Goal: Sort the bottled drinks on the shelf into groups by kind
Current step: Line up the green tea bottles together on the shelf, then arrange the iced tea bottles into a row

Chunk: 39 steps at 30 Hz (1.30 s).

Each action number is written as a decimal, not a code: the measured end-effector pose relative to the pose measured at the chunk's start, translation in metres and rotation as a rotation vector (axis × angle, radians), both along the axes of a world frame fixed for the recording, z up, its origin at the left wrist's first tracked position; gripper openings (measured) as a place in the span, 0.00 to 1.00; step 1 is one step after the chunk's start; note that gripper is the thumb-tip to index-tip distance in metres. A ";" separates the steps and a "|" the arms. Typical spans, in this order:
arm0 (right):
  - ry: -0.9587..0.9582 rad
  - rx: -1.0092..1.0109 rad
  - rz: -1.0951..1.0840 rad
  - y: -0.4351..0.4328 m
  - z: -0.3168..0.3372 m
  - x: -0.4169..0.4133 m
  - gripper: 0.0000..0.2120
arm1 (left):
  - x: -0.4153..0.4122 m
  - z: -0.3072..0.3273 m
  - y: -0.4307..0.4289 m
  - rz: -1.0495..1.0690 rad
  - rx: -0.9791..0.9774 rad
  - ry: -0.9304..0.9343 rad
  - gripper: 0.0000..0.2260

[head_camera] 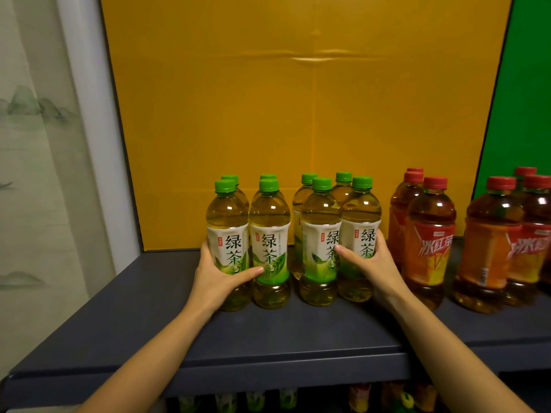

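Observation:
Several green tea bottles with green caps stand grouped mid-shelf on the dark grey shelf (125, 317). My left hand (214, 275) wraps around the front-left green tea bottle (227, 222), its thumb reaching across to the neighbouring bottle (269, 234). My right hand (374, 265) grips the front-right green tea bottle (360, 216), its thumb lying over the bottle beside it (320, 231). Several red-capped iced black tea bottles stand to the right, one cluster (429, 234) close to my right hand and another (501, 242) near the right edge.
A yellow cardboard backing (298, 99) closes the rear of the shelf, with a green panel (524, 99) at right. A white curtain (32, 174) hangs at left. More bottles (256, 399) show on the lower shelf below the front lip.

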State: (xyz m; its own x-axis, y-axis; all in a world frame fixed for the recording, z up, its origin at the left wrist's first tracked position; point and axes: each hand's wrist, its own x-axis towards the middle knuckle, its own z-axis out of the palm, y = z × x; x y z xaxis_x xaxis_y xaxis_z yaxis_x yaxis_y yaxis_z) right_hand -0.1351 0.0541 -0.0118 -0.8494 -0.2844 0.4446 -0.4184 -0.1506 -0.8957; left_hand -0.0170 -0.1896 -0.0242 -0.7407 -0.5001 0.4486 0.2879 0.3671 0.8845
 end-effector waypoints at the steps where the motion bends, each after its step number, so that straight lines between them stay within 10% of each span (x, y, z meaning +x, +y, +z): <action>1: 0.003 -0.001 -0.004 -0.001 0.000 0.000 0.42 | 0.000 0.000 -0.001 0.003 0.002 -0.001 0.45; 20: 0.017 0.098 -0.068 0.006 -0.001 0.017 0.33 | 0.018 0.003 0.002 0.091 -0.043 0.002 0.42; 26: 0.204 0.226 -0.268 0.049 0.010 0.041 0.21 | 0.047 0.008 0.023 0.370 -0.440 0.284 0.20; 33: 0.319 0.165 -0.395 0.111 0.010 0.039 0.11 | 0.037 0.012 0.106 0.089 -0.487 0.333 0.07; 39: 0.363 0.277 -0.416 0.141 -0.003 0.006 0.20 | -0.020 -0.004 0.201 -0.085 -0.496 0.165 0.19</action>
State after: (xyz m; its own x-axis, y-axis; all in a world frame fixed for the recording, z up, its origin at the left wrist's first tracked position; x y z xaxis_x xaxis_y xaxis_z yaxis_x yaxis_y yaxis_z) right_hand -0.1295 0.1953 -0.0151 -0.7225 -0.1081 0.6829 -0.6774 0.3081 -0.6679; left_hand -0.0368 0.0119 -0.0282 -0.6685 -0.1398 0.7304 0.4557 0.6992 0.5509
